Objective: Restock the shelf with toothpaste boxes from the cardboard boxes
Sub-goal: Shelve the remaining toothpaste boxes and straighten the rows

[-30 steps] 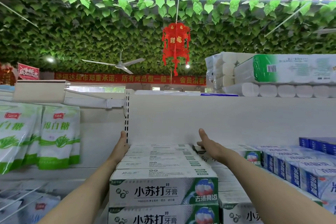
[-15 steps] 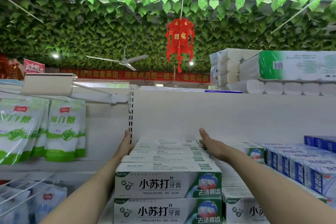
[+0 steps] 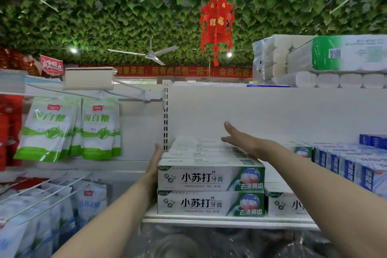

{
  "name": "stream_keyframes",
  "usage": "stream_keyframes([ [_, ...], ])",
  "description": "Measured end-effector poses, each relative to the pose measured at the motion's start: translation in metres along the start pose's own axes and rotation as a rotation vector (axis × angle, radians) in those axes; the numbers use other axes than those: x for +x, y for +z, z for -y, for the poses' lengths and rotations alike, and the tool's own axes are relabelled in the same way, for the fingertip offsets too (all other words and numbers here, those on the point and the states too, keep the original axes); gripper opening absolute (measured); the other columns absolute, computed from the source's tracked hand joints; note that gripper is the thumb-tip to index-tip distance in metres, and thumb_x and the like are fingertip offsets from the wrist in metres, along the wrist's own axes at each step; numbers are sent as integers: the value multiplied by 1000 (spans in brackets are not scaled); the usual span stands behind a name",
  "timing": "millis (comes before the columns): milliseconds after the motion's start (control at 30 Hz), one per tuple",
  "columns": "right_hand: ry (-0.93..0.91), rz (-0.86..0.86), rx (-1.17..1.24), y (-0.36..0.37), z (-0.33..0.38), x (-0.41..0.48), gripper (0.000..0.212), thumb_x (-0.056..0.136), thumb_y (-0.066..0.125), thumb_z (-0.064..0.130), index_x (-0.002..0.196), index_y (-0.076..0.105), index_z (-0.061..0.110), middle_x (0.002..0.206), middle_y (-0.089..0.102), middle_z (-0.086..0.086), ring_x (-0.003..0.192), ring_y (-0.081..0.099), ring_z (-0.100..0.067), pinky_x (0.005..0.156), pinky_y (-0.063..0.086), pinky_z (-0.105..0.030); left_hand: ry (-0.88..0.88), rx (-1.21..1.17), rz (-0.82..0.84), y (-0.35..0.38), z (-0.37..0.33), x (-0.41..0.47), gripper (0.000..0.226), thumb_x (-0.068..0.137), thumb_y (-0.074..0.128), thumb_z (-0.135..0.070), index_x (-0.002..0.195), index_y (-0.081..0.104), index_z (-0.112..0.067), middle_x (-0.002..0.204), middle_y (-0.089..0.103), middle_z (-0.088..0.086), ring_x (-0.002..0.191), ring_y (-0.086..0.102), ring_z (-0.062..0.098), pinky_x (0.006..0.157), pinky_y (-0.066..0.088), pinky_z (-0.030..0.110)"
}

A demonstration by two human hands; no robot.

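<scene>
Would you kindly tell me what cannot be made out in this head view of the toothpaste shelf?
Rear toothpaste boxes of the top layer: head view, partly covered by the right hand.
Label on the neighbouring stack: head view, cut off by the right forearm.
Palm of the left hand: head view, hidden against the stack's side.
Cardboard boxes: outside the frame.
Goods under the shelf: head view, blurred behind plastic wrap.

Toothpaste boxes: long white-grey cartons, each with a green right end bearing a tooth picture and black Chinese lettering on the front. They lie flat, stacked two high and several rows deep, long faces toward me, at the left end of the white shelf. My left hand lies flat against the stack's left side. My right hand, fingers straight, reaches over the top rows. A neighbouring stack of the same cartons touches on the right, one high at the front.
</scene>
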State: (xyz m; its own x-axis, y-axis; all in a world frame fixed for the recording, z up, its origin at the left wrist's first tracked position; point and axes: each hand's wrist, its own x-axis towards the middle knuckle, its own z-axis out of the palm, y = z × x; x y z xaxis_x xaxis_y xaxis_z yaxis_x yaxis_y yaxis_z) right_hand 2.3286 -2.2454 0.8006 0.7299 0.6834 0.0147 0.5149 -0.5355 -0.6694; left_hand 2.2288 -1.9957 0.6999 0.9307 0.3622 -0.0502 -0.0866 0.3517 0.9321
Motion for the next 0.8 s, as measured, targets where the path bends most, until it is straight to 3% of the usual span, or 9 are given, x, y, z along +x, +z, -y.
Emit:
stream_keyframes([
  [67,-3,13,-48,4,4,-2,90,87,-1,80,158,20,28,163,21,10,151,17,-19,122,7,-47,19,-15,17,6,-2,-2,88,81,23,-84,141,47,-24,126,64,17,115,61,38,98,46,48],
  [200,53,14,-154,10,9,-6,91,88,-1,79,156,28,26,164,22,4,150,20,-20,119,10,-42,30,-25,11,8,-4,1,86,84,18,-81,143,44,-24,130,61,17,120,57,38,93,48,46],
  [267,98,4,-220,13,13,-7,93,86,-1,81,155,32,29,164,23,0,149,24,-23,118,14,-43,45,-24,21,8,-4,-4,86,83,18,-82,145,42,-27,133,60,15,122,56,37,102,45,49],
  [333,129,-12,-267,13,13,-7,97,81,0,86,154,32,32,164,23,-2,148,26,-25,118,15,-46,29,-2,37,10,-2,-10,86,84,16,-82,135,52,-24,125,65,16,118,59,36,106,42,49],
  [400,150,-17,-291,13,15,-9,99,79,1,88,155,30,31,164,24,-3,147,28,-27,118,17,-47,2,36,40,10,-2,-21,86,84,12,-83,121,61,-22,116,69,17,112,62,36,99,47,45],
  [500,152,-11,-328,17,20,-15,93,86,2,82,156,29,28,163,26,-5,146,31,-27,117,19,-45,-19,10,81,12,-2,-33,88,83,13,-84,122,61,-22,117,69,18,112,62,37,97,47,45],
  [600,136,-27,-355,23,21,-19,95,84,2,84,157,26,28,165,20,-3,150,23,-25,121,14,-46,-17,-26,123,19,0,-36,91,81,15,-86,128,58,-22,122,66,18,117,59,39,107,40,50],
  [700,97,-60,-355,25,18,-19,98,82,0,85,158,19,27,166,9,0,154,4,-20,122,0,-48,-13,-31,135,25,1,-35,90,80,14,-86,128,57,-23,124,65,18,117,59,40,105,42,50],
  [800,132,-34,-316,22,17,-19,107,73,-1,93,157,22,31,166,12,0,153,10,-24,122,5,-50,-38,-10,113,23,4,-41,93,78,14,-88,124,61,-22,120,67,21,115,60,40,104,43,49],
])
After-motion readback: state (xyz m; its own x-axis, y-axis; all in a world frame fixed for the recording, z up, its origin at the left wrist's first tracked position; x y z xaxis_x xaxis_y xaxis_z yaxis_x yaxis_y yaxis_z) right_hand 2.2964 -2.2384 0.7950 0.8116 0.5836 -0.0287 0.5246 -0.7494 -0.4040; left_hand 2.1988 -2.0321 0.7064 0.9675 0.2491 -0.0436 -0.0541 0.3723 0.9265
